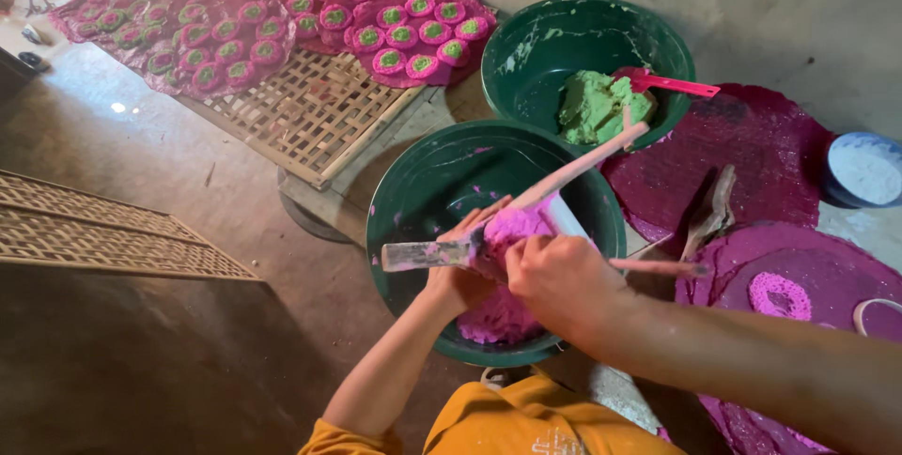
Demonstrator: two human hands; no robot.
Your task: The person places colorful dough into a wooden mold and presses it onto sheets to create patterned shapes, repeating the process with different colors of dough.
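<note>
Over a green basin [404, 194] at six o'clock, the left hand [462, 272] cups pink dough [512, 230] while the right hand [556, 278] closes on a flat scraper [423, 254]; a slip could, I judge, drop dough onto the floor [169, 361].

Pink dough [512, 230] — partly hidden — under hands [554, 281].

A bare, dusty concrete floor [141, 361] lies in dim light, with one bright glint at upper left. Woven bamboo racks [103, 230] rest flat on it. A pale, rough wall [780, 4] rises behind.
</note>
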